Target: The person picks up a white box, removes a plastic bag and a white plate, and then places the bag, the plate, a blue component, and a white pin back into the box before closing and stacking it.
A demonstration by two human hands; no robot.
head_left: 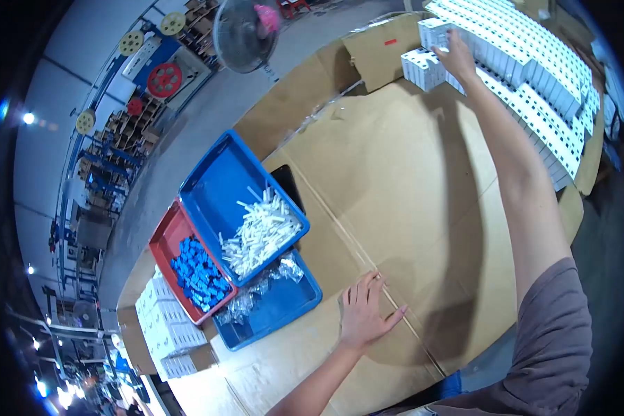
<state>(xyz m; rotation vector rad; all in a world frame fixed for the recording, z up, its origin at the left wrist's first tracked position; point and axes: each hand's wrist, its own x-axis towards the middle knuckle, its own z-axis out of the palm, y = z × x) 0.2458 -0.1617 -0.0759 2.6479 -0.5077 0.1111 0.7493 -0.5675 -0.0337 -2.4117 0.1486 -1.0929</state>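
Note:
My left hand (364, 312) rests flat on the cardboard sheet (409, 173), fingers spread, holding nothing. At the far right, my right hand (457, 57) reaches to the end of a stack of small white boxes (527, 83) with dark square marks on top. Its thumb and fingers close around a white box (434, 32) at the upper layer's near corner; part of the grip is hidden by the hand. Just below it stands another short group of white boxes (423, 69).
Left of the sheet, a blue tray (208, 163) holds white tube-like pieces. A red tray (163, 232) holds blue parts, and a lower blue tray (284, 305) holds clear plastic bags. A black phone-like object (286, 182), more white boxes (163, 319) and a fan (243, 35) are around.

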